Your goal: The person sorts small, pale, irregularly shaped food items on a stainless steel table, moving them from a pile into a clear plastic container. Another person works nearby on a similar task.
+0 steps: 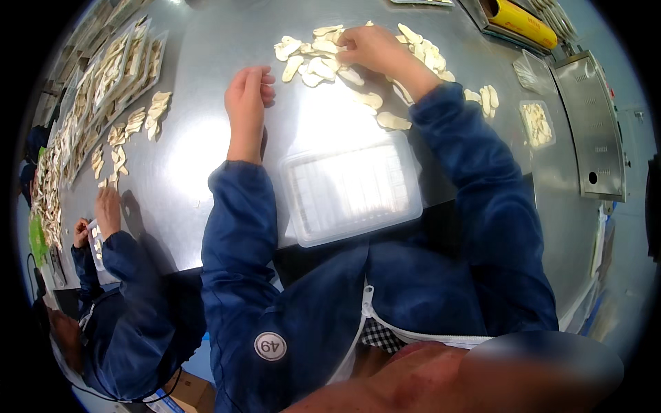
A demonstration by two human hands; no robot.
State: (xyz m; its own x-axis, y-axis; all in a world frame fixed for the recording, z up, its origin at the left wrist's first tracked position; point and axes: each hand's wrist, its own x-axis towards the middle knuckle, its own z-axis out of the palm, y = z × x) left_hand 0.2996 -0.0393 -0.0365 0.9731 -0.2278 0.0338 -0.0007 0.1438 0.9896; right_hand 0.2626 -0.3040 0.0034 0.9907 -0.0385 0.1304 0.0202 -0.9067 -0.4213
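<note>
In the head view my right hand point(373, 50) reaches into a loose spread of pale slices, apparently mushroom point(321, 68). Its thumb and fingertips touch or hover at the slices; whether one is gripped is not clear. Left of that spread, my left hand point(248, 86) is just above the metal table point(201, 31), fingers loosely curled and slightly apart, with nothing visible in it. Between my forearms lies a translucent plastic tray point(353, 188) with a ribbed bottom, with no slices on it. A few single slices point(393, 121) rest just beyond its far rim.
Stacked trays of slices point(116, 64) stand at the left, with small slice groups point(157, 111) beside them. A co-worker's hand point(107, 211) works at a small tray at lower left. Rightward are a slice-filled container point(537, 124), a clear box point(534, 72) and a steel appliance point(588, 124).
</note>
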